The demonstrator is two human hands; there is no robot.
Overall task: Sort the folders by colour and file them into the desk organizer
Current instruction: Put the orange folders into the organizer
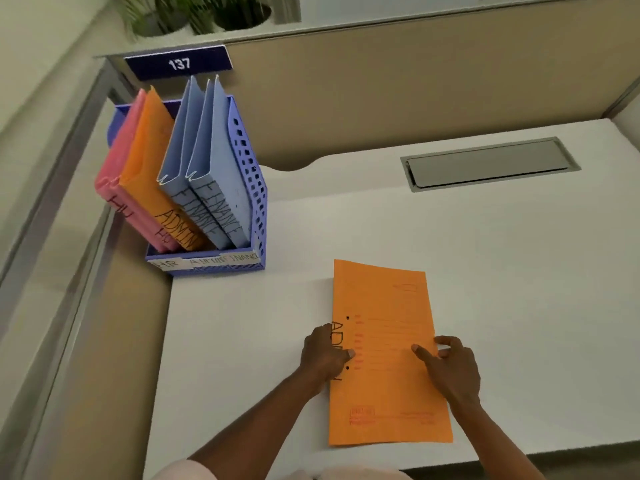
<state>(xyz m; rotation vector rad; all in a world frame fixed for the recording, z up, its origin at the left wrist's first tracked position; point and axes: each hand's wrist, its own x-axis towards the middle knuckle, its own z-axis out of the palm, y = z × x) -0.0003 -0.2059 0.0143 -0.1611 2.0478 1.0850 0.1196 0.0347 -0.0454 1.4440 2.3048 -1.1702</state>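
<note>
An orange folder marked ADMIN lies flat on the white desk in front of me. My left hand grips its left spine edge, thumb on top. My right hand holds its right edge, thumb on the cover and fingers curled at the rim. At the desk's far left corner stands the blue desk organizer, labelled HR, ADMIN and FINANCE. It holds pink HR folders, an orange ADMIN folder and two blue FINANCE folders, all upright.
A grey cable hatch is set into the desk at the back right. Beige partition walls close the desk at the back and left, with a blue sign 137 on top. Plants stand behind the partition.
</note>
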